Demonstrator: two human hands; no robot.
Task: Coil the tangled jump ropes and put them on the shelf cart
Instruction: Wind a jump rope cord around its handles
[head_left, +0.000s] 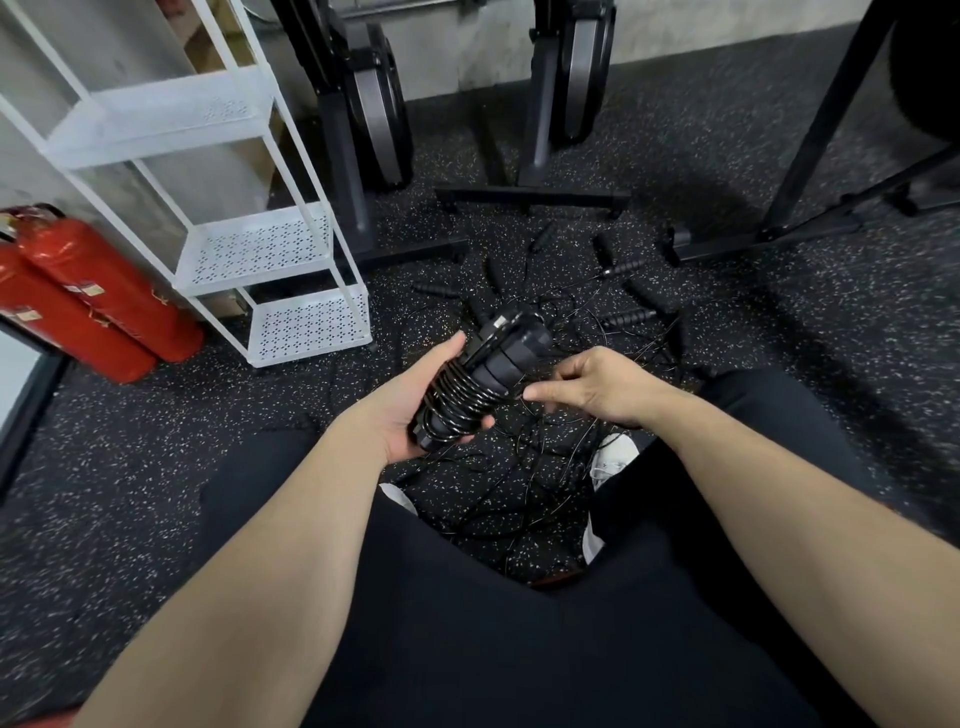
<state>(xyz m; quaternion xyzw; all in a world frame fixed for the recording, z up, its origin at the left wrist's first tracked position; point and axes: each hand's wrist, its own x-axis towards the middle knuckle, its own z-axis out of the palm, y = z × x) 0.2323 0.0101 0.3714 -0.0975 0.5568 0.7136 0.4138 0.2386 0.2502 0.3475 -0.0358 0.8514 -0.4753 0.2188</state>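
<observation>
The pair of ribbed black handles (498, 364), with glossy thin cord wound round them in tight turns, lies gripped in the left hand (415, 410). The right hand (592, 389) pinches the loose cord end. Winding looks nearly done; next, tuck the end and reach for the white perforated shelf cart (306, 327). More ropes (571, 312) lie tangled on the speckled rubber floor (156, 467).

Two red cylindrical fire extinguishers (88, 296) lie side by side. One white metal shelf cart (270, 249) shows three perforated shelves. One coiled bundle of black jump rope and handles (478, 384) sits in hand. Loose black ribbed handles (631, 317) on the floor: about seven (tangle obscures some).
</observation>
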